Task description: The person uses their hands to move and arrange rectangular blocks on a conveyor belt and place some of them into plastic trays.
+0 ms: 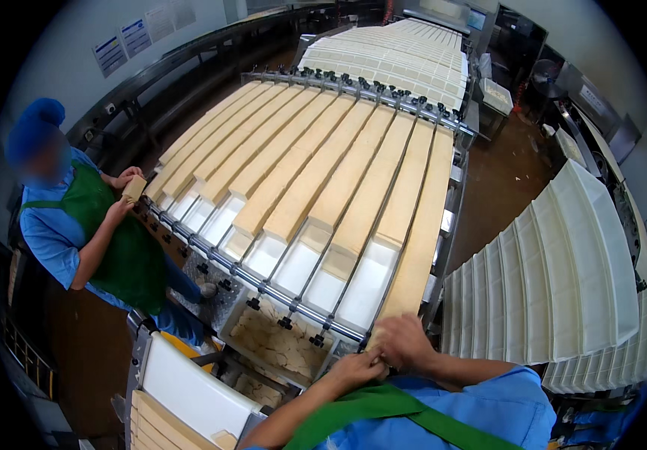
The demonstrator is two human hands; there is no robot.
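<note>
Both left hand [355, 372] and right hand [406, 345] meet at five o'clock, fingers [388, 340] curled at the near end of the long pale strip [419, 229], which runs towards one o'clock; whether they grip it, I cannot tell.

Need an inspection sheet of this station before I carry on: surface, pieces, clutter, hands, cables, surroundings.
Surface: white conveyor split into lanes; metal bar with black knobs across its near end.
Job's things: long pale slabs side by side, near ends uneven.
Clutter: pale scraps in a container below the bar.
Hands: left hand and right hand close together at the rightmost slab's near end; grip unclear.
Cables: red coiled line, right background; cable or hose unclear.
Surroundings: co-worker at left holding a pale piece; white trays at right.
</note>
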